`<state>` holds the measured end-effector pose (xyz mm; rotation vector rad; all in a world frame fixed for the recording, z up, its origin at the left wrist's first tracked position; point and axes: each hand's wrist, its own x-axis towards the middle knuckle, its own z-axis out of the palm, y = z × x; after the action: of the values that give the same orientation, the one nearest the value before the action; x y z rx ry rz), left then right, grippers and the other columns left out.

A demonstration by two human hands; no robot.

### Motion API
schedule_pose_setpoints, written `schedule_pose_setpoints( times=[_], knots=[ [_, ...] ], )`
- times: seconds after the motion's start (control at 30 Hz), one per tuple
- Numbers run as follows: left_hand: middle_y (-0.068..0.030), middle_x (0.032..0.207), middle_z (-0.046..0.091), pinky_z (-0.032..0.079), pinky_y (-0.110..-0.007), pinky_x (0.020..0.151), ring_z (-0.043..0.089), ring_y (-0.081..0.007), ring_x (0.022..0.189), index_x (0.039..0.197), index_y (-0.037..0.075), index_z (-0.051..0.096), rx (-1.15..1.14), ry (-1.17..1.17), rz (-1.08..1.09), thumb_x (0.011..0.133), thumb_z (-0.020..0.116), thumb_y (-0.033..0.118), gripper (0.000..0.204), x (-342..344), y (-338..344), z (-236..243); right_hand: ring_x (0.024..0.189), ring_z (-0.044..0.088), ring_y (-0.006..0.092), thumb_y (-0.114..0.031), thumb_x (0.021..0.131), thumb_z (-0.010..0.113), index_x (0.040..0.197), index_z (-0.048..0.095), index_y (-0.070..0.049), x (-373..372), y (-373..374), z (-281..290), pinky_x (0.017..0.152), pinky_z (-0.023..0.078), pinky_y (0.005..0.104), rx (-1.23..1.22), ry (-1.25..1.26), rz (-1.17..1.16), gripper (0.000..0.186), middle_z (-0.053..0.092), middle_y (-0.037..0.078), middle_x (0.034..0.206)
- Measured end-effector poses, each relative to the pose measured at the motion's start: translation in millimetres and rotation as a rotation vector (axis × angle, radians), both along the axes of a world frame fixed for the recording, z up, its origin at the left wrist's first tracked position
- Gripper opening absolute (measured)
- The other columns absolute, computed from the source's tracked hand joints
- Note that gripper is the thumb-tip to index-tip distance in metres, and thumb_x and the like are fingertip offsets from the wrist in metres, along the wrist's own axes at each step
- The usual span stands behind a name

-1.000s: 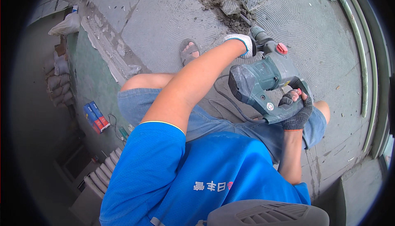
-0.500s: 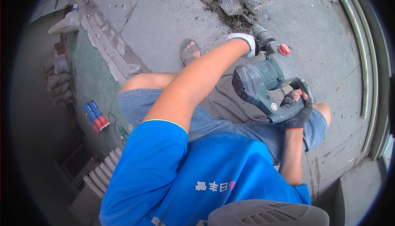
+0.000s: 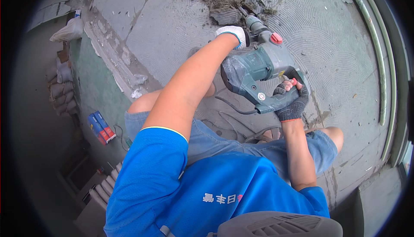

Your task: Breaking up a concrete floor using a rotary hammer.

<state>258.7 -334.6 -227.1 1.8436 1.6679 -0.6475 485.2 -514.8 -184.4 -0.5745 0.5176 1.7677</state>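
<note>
grey-green rotary hammer (image 3: 258, 65); red-knobbed

Broken slabs (image 3: 225, 16) and rubble (image 3: 233, 0) litter the grey floor (image 3: 336, 73).

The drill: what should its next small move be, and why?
Perhaps ease the bit in beside the broken slab: its tip sits right by that edge, and the left hand and right hand both grip the drill.

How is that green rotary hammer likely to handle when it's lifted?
The rotary hammer is probably heavy: it's bulky, with the left hand and right hand both holding it. Its hard-looking housing should feel rigid. The curved cord would likely trail floppily.
</note>
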Motion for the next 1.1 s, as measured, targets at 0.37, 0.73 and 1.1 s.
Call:
schedule_pose_setpoints(
  times=[0.37, 0.73, 1.1],
  knots=[
    [-0.0200, 0.101, 0.066, 0.051, -0.041, 0.083, 0.065, -0.0342, 0.095, 0.100, 0.006, 0.069, -0.032, -0.079, -0.126, 0.072, 0.064, 0.041, 0.045, 54.6, -37.6, 41.8, 0.072, 0.052, 0.0184, -0.013, 0.080, 0.054, 0.083, 0.052, -0.004, 62.2, -24.9, 36.6, 0.067, 0.047, 0.0326, 0.041, 0.018, -0.039, 0.010, 0.051, 0.007, 0.079],
    [-0.0221, 0.088, 0.067, 0.052, -0.041, 0.075, 0.066, -0.0335, 0.084, 0.093, 0.002, 0.068, -0.300, -0.348, -0.065, 0.072, 0.062, 0.029, 0.035, 118.3, -109.8, 130.2, 0.076, 0.055, 0.0186, -0.015, 0.085, 0.049, 0.097, 0.055, -0.001, 128.4, -61.3, 184.9, 0.067, 0.049, 0.0335, -0.117, -0.159, 0.084, 0.020, 0.054, 0.007, 0.086],
    [-0.0207, 0.100, 0.067, 0.052, -0.041, 0.079, 0.066, -0.0340, 0.094, 0.100, 0.004, 0.069, -0.116, -0.270, 0.082, 0.077, 0.061, 0.028, 0.034, 71.7, -54.1, 66.2, 0.066, 0.053, 0.0148, -0.016, 0.084, 0.051, 0.088, 0.052, -0.008, 88.8, 0.0, 100.5, 0.058, 0.046, 0.0318, -0.102, -0.227, 0.143, 0.009, 0.051, 0.002, 0.073]
  ],
)
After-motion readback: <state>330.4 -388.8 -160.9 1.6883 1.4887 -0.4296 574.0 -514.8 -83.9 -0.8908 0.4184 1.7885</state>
